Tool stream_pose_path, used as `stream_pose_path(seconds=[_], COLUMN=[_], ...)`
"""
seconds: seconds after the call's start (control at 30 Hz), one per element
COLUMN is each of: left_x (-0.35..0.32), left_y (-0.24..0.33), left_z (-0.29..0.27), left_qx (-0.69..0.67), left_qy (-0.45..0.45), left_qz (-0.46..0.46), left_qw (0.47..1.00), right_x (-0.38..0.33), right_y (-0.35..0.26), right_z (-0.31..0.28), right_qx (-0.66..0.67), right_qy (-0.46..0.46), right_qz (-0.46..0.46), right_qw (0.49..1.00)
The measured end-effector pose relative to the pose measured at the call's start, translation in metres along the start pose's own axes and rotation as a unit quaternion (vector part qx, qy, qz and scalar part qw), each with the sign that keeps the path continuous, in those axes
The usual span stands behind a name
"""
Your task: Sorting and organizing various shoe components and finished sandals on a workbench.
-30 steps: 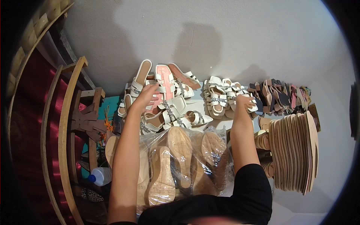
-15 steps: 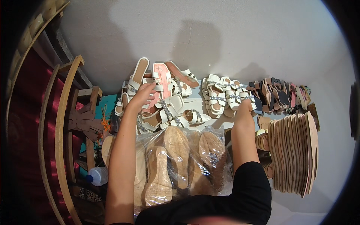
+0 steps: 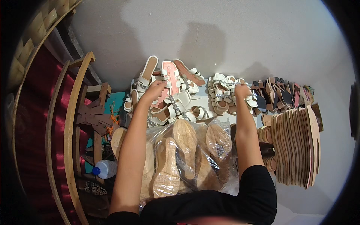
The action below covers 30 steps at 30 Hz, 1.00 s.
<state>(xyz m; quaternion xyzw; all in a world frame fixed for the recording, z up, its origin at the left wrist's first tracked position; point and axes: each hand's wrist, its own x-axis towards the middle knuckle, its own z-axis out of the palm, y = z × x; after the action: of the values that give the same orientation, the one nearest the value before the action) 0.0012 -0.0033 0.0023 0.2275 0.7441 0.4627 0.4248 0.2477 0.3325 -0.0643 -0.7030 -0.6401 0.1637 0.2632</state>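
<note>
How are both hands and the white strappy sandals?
Left hand at white sandal with pink insole, grip unclear. Right hand at white sandals with sparkly straps, grip unclear. Tan soles in clear plastic nearer the body, neither hand blocked.

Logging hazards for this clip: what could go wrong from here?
1. The white sandals by the left hand overlap loosely; moving one might drag or topple its neighbours.
2. The stack of sole-shaped pieces stands close to the right arm; an outward elbow swing could knock it.
3. The clear plastic bag lies between both forearms, so a sleeve might catch it and shift the soles inside.
</note>
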Motion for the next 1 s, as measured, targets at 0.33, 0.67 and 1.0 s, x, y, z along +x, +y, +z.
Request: stream_pose_path(seconds=[0.33,0.67,1.0], left_x=[0.011,0.053,0.048], left_y=[-0.013,-0.072,-0.077], left_z=[0.008,0.029,0.026], left_qx=[0.083,0.236,0.390], left_qy=[0.054,-0.060,-0.074], left_qz=[0.079,0.075,-0.030], left_qw=[0.992,0.967,0.917], right_x=[-0.121,-0.128,-0.130], right_y=[-0.028,-0.059,-0.064], right_z=[0.047,0.022,0.016], right_qx=[-0.240,-0.235,-0.211], right_qy=[-0.690,-0.502,-0.412], right_qz=[-0.275,-0.443,-0.550], right_qw=[0.625,0.705,0.695])
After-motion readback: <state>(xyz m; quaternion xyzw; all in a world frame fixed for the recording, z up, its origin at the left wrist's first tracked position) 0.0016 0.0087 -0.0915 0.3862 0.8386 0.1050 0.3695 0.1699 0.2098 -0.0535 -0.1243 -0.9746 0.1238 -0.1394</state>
